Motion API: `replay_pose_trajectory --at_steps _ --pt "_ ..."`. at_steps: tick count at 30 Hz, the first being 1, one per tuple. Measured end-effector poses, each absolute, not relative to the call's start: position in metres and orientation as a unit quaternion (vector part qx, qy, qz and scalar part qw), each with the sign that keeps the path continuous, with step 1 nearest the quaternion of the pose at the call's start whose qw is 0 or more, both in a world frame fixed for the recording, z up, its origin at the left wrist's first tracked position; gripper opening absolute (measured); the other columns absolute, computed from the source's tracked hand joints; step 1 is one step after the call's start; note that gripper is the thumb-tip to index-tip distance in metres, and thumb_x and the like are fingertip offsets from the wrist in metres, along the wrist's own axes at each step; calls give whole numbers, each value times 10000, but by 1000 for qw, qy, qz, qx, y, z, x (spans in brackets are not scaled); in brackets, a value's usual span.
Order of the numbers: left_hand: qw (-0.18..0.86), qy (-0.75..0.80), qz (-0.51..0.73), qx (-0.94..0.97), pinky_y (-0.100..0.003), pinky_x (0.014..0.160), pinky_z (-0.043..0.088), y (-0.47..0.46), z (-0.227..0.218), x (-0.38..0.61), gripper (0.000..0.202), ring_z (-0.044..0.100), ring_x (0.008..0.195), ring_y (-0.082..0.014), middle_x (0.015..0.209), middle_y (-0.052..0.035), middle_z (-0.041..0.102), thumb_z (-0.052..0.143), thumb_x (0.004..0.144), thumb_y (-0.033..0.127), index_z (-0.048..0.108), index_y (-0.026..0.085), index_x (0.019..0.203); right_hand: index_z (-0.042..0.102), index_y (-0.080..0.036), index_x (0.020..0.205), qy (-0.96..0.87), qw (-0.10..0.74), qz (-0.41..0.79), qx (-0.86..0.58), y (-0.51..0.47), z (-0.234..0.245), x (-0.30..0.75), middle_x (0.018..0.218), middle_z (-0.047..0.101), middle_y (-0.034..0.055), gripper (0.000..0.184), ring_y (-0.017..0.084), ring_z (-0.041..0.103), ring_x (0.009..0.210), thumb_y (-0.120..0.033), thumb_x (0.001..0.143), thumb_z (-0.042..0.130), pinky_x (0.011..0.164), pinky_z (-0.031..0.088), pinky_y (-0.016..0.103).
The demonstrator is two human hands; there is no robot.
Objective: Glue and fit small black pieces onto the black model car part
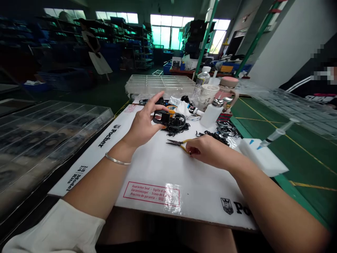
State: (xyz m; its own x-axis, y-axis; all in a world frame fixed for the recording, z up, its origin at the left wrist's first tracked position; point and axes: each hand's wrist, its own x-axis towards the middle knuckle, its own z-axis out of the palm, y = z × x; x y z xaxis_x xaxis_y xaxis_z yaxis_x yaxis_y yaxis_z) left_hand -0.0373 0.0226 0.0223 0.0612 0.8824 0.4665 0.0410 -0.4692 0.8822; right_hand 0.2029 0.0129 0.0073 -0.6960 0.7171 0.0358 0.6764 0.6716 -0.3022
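Here the left hand (143,123) is raised over the white box lid (158,175) that sits on the counter (302,158), its grip closed on a small black part (161,117) pinched between thumb and fingertips, just beside and above the pile of black rings (176,127). The right hand (207,150) lies low on the lid, fingers curled around the yellow handles of the pliers (177,143); the nose points left toward the pile and the jaws look nearly closed, though they are too small to be sure. More black parts (223,135) lie scattered just right of the pliers. A white squeeze bottle (212,112), a water bottle (200,82) and a pink-lidded mug (228,88) stand close behind the work area, and a syringe (276,135) rests tip-down on a white foam block (263,158) to the right. Risks, as I judge them: the thumb-and-fingertip pinch is light, so the part could slip into the ring pile and get lost among look-alikes; a quick lift of the pliers could sweep loose parts off the lid; a reach toward the back could knock over the bottles; the right forearm is near the syringe.
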Motion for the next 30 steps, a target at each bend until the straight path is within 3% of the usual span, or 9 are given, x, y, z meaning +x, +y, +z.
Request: replay_pose_trajectory --at_steps 6,11,15,17,24,30 --pt "423 367 585 587 -294 933 489 17 26 -29 869 578 1144 -239 1126 -63 667 685 570 -131 534 239 1341 632 -202 653 -911 47 151 -380 15 -1 195 606 617 -25 173 117 497 534 -45 726 631 536 342 251" --pt "415 356 578 606 -293 931 489 17 23 -28 861 571 1167 -247 1061 -46 669 686 573 -114 532 238 1344 662 -209 721 -919 60 178 -348 16 1 196 717 682 -27 166 129 593 642 -56 772 623 617 404 246" --pt "370 341 570 649 -308 937 489 20 19 -31 864 573 1170 -248 1057 -29 666 688 585 -92 518 261 1355 625 -212 899 -886 136 218 -385 14 5 197 756 693 -28 104 123 634 655 -146 885 547 615 445 225" --pt "355 341 566 662 -303 931 493 20 18 -32 860 576 1169 -246 1067 -29 665 691 597 -84 505 255 1366 596 -201 905 -863 174 245 -406 14 7 199 715 683 -31 70 111 635 613 -167 905 534 587 452 210" --pt "315 361 516 710 -305 909 511 16 15 -30 839 562 1215 -269 1254 -45 607 641 661 -99 439 217 1412 693 -154 904 -772 368 205 -475 23 4 205 605 633 1 90 88 559 501 -202 828 700 485 402 231" --pt "174 325 456 810 -343 936 504 24 5 -31 611 596 1154 -217 1182 -36 639 514 854 45 384 177 1437 661 -130 868 -680 507 307 -432 23 7 201 698 667 41 162 132 645 591 -231 784 755 564 530 270"
